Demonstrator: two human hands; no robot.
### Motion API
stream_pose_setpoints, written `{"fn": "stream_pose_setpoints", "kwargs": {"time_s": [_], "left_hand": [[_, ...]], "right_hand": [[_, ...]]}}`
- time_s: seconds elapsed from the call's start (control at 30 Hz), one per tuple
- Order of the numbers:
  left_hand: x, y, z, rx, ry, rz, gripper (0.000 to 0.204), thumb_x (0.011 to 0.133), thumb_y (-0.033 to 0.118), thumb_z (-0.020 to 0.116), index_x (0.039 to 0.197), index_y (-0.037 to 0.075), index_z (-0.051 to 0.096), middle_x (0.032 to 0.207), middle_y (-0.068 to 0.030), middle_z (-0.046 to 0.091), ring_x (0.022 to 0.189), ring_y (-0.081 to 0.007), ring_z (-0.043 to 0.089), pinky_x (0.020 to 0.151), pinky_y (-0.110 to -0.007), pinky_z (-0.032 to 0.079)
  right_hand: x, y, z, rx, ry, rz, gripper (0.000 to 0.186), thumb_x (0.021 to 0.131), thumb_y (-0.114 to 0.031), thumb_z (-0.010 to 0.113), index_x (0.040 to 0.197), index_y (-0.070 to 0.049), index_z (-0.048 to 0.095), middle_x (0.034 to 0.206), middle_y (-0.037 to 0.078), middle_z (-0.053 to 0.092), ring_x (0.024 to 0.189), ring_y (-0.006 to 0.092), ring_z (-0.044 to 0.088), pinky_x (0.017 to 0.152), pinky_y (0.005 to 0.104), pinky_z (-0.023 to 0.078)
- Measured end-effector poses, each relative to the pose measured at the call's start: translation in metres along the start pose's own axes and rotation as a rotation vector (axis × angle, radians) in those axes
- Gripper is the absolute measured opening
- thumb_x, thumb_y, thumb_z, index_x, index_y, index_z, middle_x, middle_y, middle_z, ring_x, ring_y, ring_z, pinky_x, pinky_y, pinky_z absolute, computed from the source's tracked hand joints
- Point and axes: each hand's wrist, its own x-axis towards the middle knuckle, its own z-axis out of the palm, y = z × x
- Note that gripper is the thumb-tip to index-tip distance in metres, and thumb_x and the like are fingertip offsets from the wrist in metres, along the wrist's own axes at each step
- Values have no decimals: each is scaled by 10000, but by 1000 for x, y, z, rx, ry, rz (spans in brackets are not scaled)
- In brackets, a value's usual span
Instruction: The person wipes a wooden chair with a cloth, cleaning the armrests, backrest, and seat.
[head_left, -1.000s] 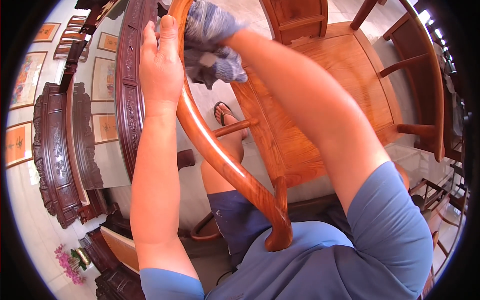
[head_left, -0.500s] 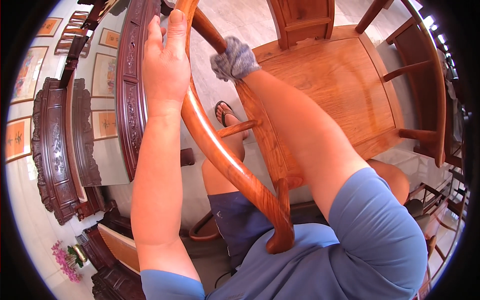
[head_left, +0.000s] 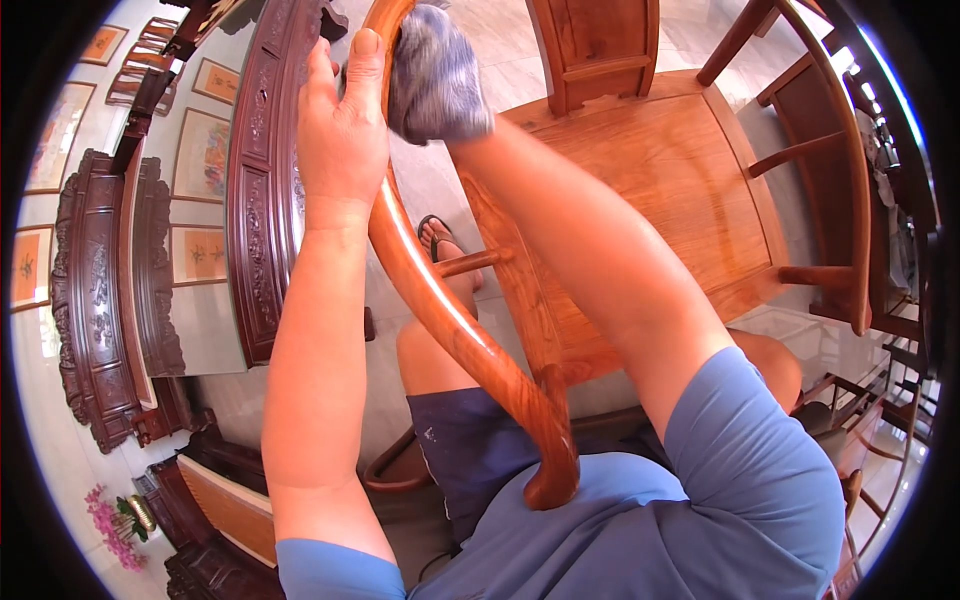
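A polished reddish wooden armchair [head_left: 660, 170] stands in front of me, its curved armrest rail [head_left: 440, 310] sweeping from the top of the view down to my lap. My left hand [head_left: 340, 130] grips the upper part of that rail, fingers wrapped round it. My right hand is wrapped in a grey cloth [head_left: 432, 78] and presses it against the same rail just right of my left hand. The right hand itself is hidden under the cloth.
A dark carved wooden cabinet [head_left: 265, 170] stands at the left, with framed pictures [head_left: 200, 155] on the wall behind. More dark carved furniture [head_left: 95, 300] is further left. Pink flowers [head_left: 115, 525] sit at the lower left. My sandalled foot [head_left: 440, 240] rests on the tiled floor.
The cloth in my right hand slid down the rail and has come back up to the top beside my left hand. My left hand has stayed gripping the rail.
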Motion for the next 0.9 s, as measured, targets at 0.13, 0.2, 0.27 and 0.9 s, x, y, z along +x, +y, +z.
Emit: {"fn": "stream_pose_setpoints", "kwargs": {"time_s": [0.13,0.2,0.27,0.9], "left_hand": [[0,0,-8,-86,-26,28,964,978,726,521,1501,-81,445,1408,-303,564,1351,-387,538,1124,-388,401],[-4,6,-9,-141,-115,-28,988,989,695,546,1578,-69,332,1503,-212,543,1434,-265,477,1176,-311,337],[-5,11,-9,-145,-124,-51,988,984,698,552,1578,-63,339,1502,-210,544,1431,-263,479,1173,-309,339],[-1,10,-4,-90,-35,-30,963,963,701,585,1516,-73,433,1361,-256,599,1300,-348,578,1088,-371,433]], "right_hand": [[25,-14,-31,-255,-649,-284,318,864,-358,763,1057,-114,696,1038,151,717,950,303,701,775,430,565],[37,-4,-34,-216,-673,-266,311,856,-352,769,1045,-114,702,988,150,720,909,307,707,751,424,568],[38,8,-28,-187,-639,-161,303,848,-346,775,1033,-115,708,939,148,723,869,312,714,726,417,571],[-124,25,-45,-42,-491,803,250,785,-265,749,922,-64,697,814,170,693,863,339,725,772,405,581]]}}
